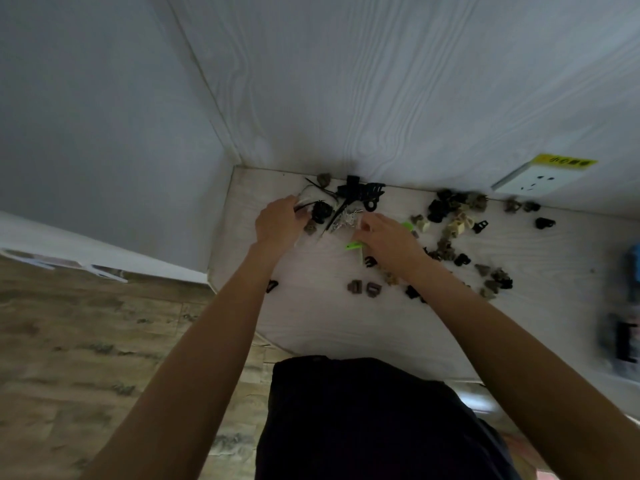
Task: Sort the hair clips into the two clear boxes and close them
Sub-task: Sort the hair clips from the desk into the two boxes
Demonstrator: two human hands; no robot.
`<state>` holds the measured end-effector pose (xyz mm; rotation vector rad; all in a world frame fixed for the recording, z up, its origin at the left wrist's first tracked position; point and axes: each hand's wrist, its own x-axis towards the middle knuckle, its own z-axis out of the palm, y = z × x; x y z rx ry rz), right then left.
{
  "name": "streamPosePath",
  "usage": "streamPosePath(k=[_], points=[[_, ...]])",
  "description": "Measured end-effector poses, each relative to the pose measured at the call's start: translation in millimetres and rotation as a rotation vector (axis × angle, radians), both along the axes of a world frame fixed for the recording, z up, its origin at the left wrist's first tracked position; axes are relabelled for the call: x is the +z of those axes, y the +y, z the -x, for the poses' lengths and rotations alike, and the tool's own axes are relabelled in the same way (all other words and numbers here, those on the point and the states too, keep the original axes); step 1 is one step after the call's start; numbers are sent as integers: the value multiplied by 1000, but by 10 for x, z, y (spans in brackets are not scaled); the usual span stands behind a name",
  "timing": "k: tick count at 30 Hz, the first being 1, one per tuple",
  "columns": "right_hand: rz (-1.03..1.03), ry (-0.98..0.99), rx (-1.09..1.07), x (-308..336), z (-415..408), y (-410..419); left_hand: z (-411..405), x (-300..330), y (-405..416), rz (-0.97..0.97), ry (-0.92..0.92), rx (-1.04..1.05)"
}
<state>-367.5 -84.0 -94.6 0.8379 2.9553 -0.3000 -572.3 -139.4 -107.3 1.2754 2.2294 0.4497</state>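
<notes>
Both hands reached into a tangle of hair clips near the surface's far left corner.

Head view: the left hand curled over dark clips; whether its fingers pinched any I could not tell. The right hand curled beside a green clip, its grip equally unclear. More small clips lay scattered toward the surface's far right; no clear box was recognisable.

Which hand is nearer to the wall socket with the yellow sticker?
Right. The right hand is over the middle of the table, left of the wall socket and nearer the camera. The left hand is further left.
</notes>
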Motion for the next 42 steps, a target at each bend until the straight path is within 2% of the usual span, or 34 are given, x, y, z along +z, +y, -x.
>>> streamPosePath(k=[6, 12, 15, 17, 20, 22, 24, 28, 35, 38, 42], points=[[-99, 49, 8, -114, -208, 1, -51, -90, -52, 75, -39, -27], [-164, 195, -58, 91, -216, 6, 0, 25, -200, -101, -144, 68], [-158, 266, -85, 280, -61, -3, 126, 85, -128, -161, -95, 101], [-71, 312, -198, 322, 22, 19, 203, 98, -45, -152, -53, 118], [257, 415, -501, 331, 27, 95, 291, 44, 54, -70, -48, 88], [357, 500, -585, 325, -33, 112, 313, 3, 94, 23, -3, 13], [389, 521, -630, 326, -98, 92, 306, -30, 112, 79, 66, -52], [403, 511, -695, 306, -195, 84, 246, -27, 109, 58, 128, -87], [707, 826, -849, 284, -214, 25, -80, 167, -43, -160, -20, -141], [778, 898, -885, 312, -204, -41, -293, 152, -69, -90, 22, -227], [768, 864, -868, 317, -271, -81, -473, 102, 6, 11, 167, -266]])
